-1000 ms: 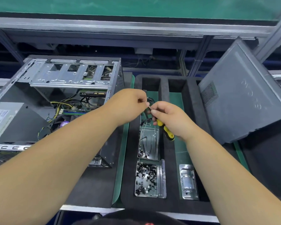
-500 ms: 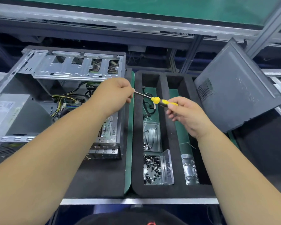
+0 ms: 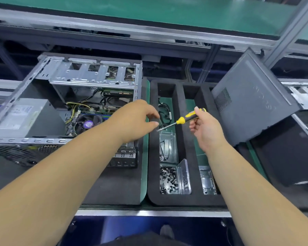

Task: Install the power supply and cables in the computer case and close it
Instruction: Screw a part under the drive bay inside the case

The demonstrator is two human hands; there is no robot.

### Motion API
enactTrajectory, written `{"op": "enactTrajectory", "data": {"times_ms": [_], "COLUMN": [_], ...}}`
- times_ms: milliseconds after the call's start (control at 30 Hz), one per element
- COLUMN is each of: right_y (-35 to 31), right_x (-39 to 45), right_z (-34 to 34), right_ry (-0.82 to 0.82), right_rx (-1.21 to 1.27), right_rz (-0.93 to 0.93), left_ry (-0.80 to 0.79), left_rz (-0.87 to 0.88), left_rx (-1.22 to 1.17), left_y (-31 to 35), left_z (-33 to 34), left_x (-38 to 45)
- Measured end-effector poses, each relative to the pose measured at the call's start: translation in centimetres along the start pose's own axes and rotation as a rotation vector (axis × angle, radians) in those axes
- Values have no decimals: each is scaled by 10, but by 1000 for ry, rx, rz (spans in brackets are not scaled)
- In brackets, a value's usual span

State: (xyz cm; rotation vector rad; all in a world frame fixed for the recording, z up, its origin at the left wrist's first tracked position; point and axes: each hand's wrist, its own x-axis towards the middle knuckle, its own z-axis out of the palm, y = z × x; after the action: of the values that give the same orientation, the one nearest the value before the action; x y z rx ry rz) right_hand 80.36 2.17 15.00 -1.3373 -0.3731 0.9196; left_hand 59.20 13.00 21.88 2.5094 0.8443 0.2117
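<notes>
Right hand [image 3: 205, 129] gripping screwdriver [image 3: 183, 119], left hand [image 3: 135, 121] pinching at its tip — computer case [image 3: 43, 107] left.

Screwdriver [image 3: 190, 116] yellow-black; foam tray [image 3: 187, 139] black; mat [image 3: 144, 157] green.

Left of the hands, bare dull metal computer case [image 3: 89, 75]; beneath them, matt black foam tray [image 3: 188, 139]; glossy plastic-handled screwdriver [image 3: 188, 117].

Bright, even light (edges warped)
</notes>
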Motion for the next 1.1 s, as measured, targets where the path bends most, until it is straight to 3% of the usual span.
{"op": "enactTrajectory", "data": {"times_ms": [100,167,300,600,1100], "right_y": [6,15,36,67,68], "right_x": [13,18,22,44,59], "right_z": [-13,-20,-23,-34,-35], "right_ry": [8,-84,-254,-476,-531], "right_rx": [-537,-820,-1202,-1356,-1319], "right_rz": [-173,-226,-339,-404,-404], "left_ry": [44,54,51,115,186], "left_rz": [-46,-81,-114,-269,-492], "left_rx": [1,-2,41,-23,-205], "left_y": [7,15,32,49,39], "left_z": [9,16,34,74,94], "left_x": [0,2,5,11,14]}}
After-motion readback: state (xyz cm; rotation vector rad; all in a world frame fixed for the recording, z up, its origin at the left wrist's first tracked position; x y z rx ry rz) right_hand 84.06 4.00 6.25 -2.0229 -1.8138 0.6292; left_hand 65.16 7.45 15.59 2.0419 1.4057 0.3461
